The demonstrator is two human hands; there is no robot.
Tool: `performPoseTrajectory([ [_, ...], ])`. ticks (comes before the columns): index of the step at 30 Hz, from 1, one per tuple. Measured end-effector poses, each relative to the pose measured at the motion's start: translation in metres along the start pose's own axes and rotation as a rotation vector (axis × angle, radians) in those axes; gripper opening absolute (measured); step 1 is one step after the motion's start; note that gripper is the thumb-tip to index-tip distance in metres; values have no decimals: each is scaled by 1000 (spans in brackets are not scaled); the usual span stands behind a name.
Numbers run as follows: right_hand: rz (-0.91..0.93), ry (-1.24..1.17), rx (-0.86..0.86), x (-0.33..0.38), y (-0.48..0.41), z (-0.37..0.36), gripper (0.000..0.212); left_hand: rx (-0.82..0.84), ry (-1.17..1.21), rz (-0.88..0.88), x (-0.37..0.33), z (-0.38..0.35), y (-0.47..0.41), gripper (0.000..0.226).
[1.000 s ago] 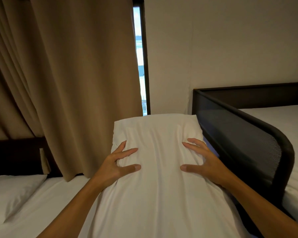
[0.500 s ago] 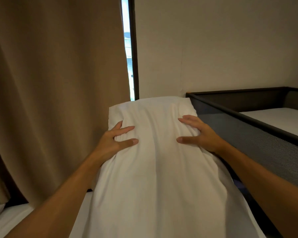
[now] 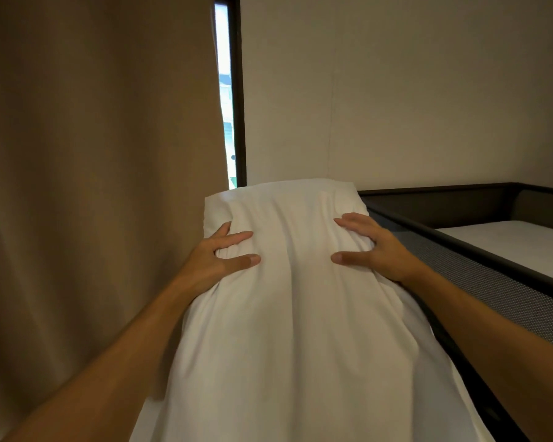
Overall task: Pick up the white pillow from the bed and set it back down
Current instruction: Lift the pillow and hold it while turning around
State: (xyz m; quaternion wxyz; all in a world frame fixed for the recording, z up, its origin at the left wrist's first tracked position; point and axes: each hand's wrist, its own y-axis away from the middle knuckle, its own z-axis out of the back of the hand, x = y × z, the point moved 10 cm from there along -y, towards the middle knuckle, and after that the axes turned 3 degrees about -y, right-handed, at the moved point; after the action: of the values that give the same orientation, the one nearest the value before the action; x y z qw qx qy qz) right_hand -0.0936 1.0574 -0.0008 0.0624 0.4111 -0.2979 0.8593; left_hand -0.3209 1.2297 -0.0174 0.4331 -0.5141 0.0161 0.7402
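We hold the white pillow (image 3: 300,314) up.
Our left hand (image 3: 217,260) and right hand (image 3: 377,247) clutch its sides, fingers spread, curtain (image 3: 93,154) at left.

Bedroom — bed (image 3: 508,247), curtain (image 3: 93,154), window (image 3: 225,100).

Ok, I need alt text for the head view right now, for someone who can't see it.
Both hands, left hand and right hand, grip a white pillow held upright in front of the camera. A brown curtain hangs left; a dark bed frame stands right.
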Motion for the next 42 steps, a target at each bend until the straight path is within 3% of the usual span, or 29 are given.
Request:
performPoseTrajectory([
  [16, 17, 26, -10, -46, -51, 57, 73, 6, -58, -37, -25, -43, -68, 49],
  [30, 11, 112, -119, -41, -59, 112, 75, 76, 36, -125, -48, -73, -121, 55],
  [42, -50, 218, -234, -47, -108, 130, 78, 172, 80, -245, -31, -86, -219, 54],
])
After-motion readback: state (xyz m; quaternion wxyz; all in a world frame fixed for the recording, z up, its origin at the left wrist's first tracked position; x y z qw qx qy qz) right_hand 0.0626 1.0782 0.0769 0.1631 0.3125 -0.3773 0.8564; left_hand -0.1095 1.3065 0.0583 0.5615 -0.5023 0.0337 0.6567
